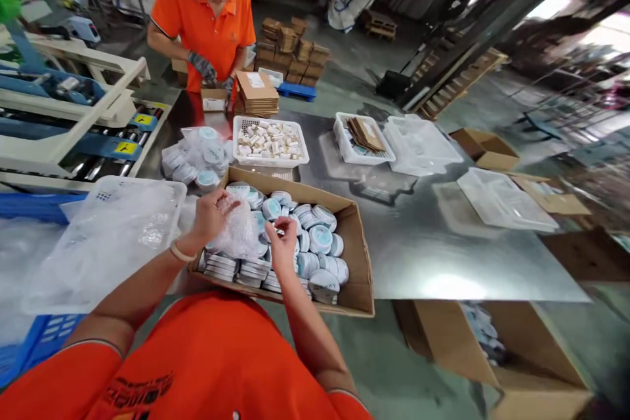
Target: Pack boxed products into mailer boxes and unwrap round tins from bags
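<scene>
My left hand [210, 215] is closed on the edge of a clear bubble wrap bag [239, 231], which hangs over the left part of an open cardboard box [361, 262]. Above the middle of that box, my right hand [283, 246] has its thumb and fingertips drawn together; a small whitish bit shows between them, too small to name. Inside the box lie many round, flat tins [321, 239] with white and pale blue labels, some stacked on edge along the near side. Part of them is hidden by the bag and my hands.
Bagged round tins [209, 154] lie beyond the box, beside a white basket [306, 156] of small white-and-gold pieces. At left is a basket [180, 200] of bubble wrap bags. Across the metal table [443, 256], a gloved co-worker [211, 26] handles a small carton. Another box [453, 348] stands below.
</scene>
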`<state>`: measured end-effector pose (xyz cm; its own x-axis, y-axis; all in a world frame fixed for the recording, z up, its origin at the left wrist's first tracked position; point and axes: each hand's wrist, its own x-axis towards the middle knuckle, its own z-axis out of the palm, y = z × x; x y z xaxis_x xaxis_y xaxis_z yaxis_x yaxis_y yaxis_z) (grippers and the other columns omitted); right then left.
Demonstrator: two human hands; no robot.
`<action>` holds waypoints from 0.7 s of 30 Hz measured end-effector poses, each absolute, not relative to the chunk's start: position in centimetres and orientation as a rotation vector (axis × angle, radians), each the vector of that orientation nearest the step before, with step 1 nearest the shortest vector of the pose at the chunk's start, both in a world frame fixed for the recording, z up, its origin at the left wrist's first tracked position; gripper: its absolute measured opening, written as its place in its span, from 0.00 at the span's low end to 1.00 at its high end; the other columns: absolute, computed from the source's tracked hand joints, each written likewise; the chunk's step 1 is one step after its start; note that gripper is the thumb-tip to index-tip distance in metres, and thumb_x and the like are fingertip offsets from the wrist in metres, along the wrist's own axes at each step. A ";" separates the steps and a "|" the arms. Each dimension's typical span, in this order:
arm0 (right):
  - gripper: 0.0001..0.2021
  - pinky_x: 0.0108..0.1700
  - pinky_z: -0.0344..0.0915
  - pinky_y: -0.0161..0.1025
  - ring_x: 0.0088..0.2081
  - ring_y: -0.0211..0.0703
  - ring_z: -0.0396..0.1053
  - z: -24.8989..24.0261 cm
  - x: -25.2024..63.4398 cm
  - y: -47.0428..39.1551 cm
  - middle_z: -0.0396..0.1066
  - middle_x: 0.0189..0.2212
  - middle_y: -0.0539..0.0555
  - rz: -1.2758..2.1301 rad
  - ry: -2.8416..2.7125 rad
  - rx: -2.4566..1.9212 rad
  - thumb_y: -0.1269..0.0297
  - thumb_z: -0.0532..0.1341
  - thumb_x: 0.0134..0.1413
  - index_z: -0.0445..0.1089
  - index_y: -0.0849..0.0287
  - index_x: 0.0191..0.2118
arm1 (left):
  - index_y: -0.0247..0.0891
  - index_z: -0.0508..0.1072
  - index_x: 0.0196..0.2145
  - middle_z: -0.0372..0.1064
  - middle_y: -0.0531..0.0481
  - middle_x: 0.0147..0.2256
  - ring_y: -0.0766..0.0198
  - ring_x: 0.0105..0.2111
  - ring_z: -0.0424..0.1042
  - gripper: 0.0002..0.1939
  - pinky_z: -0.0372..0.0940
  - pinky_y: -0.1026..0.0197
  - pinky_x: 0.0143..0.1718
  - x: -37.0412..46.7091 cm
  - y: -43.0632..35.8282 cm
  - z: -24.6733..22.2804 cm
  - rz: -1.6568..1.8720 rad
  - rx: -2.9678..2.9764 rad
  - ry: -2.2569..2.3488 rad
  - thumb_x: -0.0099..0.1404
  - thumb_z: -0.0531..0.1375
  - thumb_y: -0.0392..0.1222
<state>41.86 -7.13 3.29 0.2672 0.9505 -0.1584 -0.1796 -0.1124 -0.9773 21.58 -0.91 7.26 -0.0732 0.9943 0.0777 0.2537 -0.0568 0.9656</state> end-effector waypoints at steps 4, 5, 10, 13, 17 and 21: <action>0.23 0.39 0.67 0.38 0.35 0.42 0.66 2.8 39.2 -8.2 0.69 0.31 0.46 1.195 -1.059 -1.316 0.51 0.78 0.38 0.68 0.52 0.36 | 0.43 0.68 0.34 0.65 0.56 0.28 0.62 0.30 0.65 0.18 0.64 0.59 0.35 23.9 -3.2 6.0 0.963 1.454 1.365 0.61 0.70 0.55; 0.22 0.38 0.66 0.38 0.33 0.41 0.65 2.4 38.7 -8.4 0.68 0.29 0.45 1.254 -1.069 -1.320 0.51 0.77 0.38 0.68 0.52 0.35 | 0.43 0.68 0.37 0.65 0.57 0.28 0.63 0.29 0.64 0.20 0.63 0.60 0.33 24.1 -3.5 5.7 0.897 1.372 1.260 0.61 0.69 0.58; 0.17 0.36 0.68 0.40 0.29 0.41 0.65 1.2 41.5 -7.7 0.69 0.25 0.46 1.369 -0.996 -1.427 0.47 0.71 0.50 0.70 0.54 0.32 | 0.45 0.68 0.42 0.71 0.56 0.33 0.65 0.29 0.69 0.24 0.67 0.62 0.33 21.8 -3.1 4.8 0.759 1.141 0.903 0.52 0.73 0.51; 0.13 0.38 0.71 0.43 0.31 0.45 0.72 1.9 45.7 -5.3 0.75 0.27 0.50 1.420 -1.183 -1.562 0.55 0.74 0.51 0.75 0.56 0.33 | 0.41 0.70 0.28 0.76 0.45 0.34 0.54 0.40 0.76 0.08 0.73 0.52 0.44 19.5 -2.1 5.0 0.770 1.414 1.081 0.56 0.65 0.44; 0.08 0.58 0.71 0.48 0.53 0.53 0.76 3.1 48.7 -1.8 0.83 0.45 0.60 0.954 -1.892 -1.831 0.74 0.71 0.57 0.80 0.58 0.42 | 0.39 0.81 0.32 0.82 0.41 0.41 0.47 0.45 0.80 0.09 0.74 0.48 0.52 18.0 -2.3 5.9 0.521 1.855 1.326 0.56 0.59 0.37; 0.07 0.60 0.68 0.45 0.53 0.49 0.75 3.2 48.6 -1.1 0.83 0.43 0.59 0.948 -1.932 -1.825 0.74 0.68 0.63 0.76 0.57 0.33 | 0.41 0.82 0.44 0.82 0.43 0.49 0.51 0.41 0.81 0.19 0.75 0.54 0.45 18.5 -5.6 7.0 0.284 2.174 1.272 0.58 0.58 0.32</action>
<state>48.58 -1.08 3.20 -0.1338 0.9689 -0.2082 0.7574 -0.0355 -0.6520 18.46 -5.59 7.04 0.5182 0.8480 -0.1113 0.7202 -0.3625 0.5916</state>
